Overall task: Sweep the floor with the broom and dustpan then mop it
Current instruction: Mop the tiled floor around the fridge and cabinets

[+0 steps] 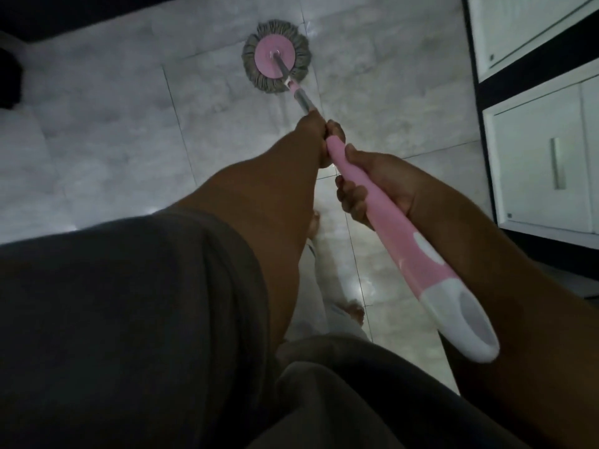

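Note:
A spin mop with a round pink disc and grey strands [276, 56] rests flat on the pale marble-tile floor [113, 124] ahead of me. Its metal and pink pole runs back toward me and ends in a pink and white grip [453, 303]. My left hand [316, 131] is closed around the pole further down, where the metal meets the pink part. My right hand [372, 186] is wrapped around the pink handle closer to me. No broom or dustpan is in view.
White cabinets with dark frames and a metal pull handle [557, 163] line the right side. A dark edge [64, 14] runs along the far left. My bare feet [355, 311] and light trousers show below the arms. The floor gleams with reflections near my feet.

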`<state>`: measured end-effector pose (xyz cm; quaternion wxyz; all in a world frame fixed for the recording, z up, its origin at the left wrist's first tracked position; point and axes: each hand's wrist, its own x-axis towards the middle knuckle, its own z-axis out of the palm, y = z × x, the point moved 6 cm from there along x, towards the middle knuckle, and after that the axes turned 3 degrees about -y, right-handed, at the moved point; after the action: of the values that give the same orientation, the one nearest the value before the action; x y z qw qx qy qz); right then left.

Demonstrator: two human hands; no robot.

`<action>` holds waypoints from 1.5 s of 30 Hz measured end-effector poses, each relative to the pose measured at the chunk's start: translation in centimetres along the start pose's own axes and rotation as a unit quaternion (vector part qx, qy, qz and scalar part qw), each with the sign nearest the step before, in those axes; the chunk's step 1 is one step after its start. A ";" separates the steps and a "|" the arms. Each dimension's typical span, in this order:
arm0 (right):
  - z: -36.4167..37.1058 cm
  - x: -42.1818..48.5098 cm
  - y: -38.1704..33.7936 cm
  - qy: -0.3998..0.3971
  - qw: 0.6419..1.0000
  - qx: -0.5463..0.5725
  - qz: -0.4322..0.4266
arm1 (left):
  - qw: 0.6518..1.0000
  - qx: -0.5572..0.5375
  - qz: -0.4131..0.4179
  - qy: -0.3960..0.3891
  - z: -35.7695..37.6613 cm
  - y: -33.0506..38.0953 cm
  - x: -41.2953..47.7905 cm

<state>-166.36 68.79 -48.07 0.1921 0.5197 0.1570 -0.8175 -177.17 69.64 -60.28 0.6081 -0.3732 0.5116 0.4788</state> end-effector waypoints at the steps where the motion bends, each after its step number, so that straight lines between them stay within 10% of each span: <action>1: 0.0 -0.1 0.1 -0.003 1.000 -0.002 0.006 | 1.000 -0.007 0.006 0.000 -0.2 -0.1 0.0; 22: -12.6 -11.2 32.4 0.000 0.992 -0.089 0.092 | 0.997 -0.073 0.002 -0.003 -14.1 -34.4 -7.6; 45: 6.4 7.2 9.3 -0.044 0.993 -0.106 0.022 | 0.994 -0.087 0.060 -0.011 -15.5 0.3 1.9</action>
<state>-169.72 56.62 -52.52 0.2708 0.4630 0.2223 -0.8142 -181.55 55.49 -65.18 0.5494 -0.3880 0.4827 0.5609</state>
